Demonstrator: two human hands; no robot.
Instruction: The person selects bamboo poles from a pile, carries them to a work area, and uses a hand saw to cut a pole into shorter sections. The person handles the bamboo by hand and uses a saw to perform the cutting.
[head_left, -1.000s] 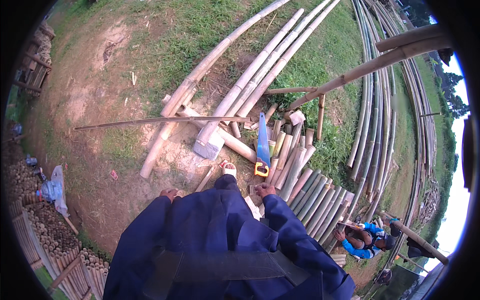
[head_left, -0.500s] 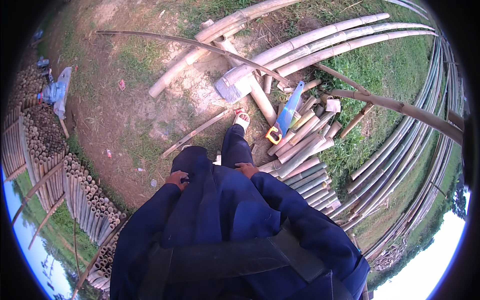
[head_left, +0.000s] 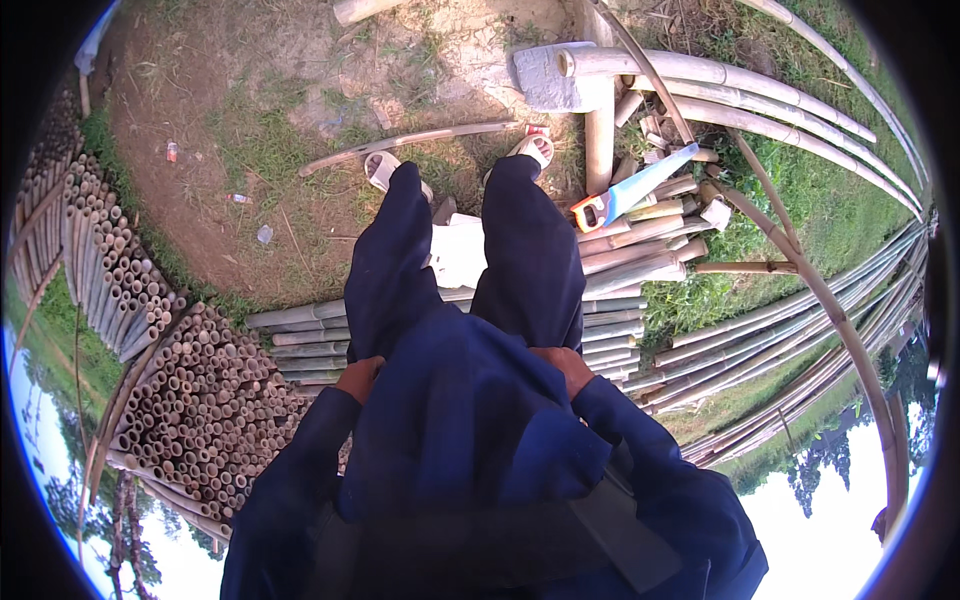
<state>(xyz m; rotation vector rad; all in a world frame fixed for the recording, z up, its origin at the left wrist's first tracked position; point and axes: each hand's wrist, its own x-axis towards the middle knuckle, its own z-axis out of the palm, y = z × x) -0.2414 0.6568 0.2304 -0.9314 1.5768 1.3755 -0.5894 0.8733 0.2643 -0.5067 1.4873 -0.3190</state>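
Note:
My left hand [head_left: 361, 378] rests against the side of my dark blue clothing at the left thigh, its fingers hidden by the cloth. On the other side, my right hand [head_left: 566, 368] lies against the right thigh in the same way, fingers mostly covered. Whether either one grips the fabric I cannot make out. A hand saw [head_left: 640, 188] with a blue blade and orange handle lies on cut bamboo pieces [head_left: 640, 255] to the right of my right leg, apart from both hands. Between my legs shows a white object [head_left: 458, 252], partly covered.
A bamboo strip [head_left: 420, 140] lies by my sandalled feet. Beyond stands a grey block [head_left: 556, 78] beside long bamboo poles [head_left: 740, 72]. Stacked bamboo [head_left: 215, 400] fills the left, and a leaning pole [head_left: 845, 320] rises at right. Bamboo lengths [head_left: 310, 340] lie behind my legs.
My view has turned and my body has shifted, so the saw and poles appear farther right. Both legs and sandals now show. My hands have moved from the front of my thighs to their sides.

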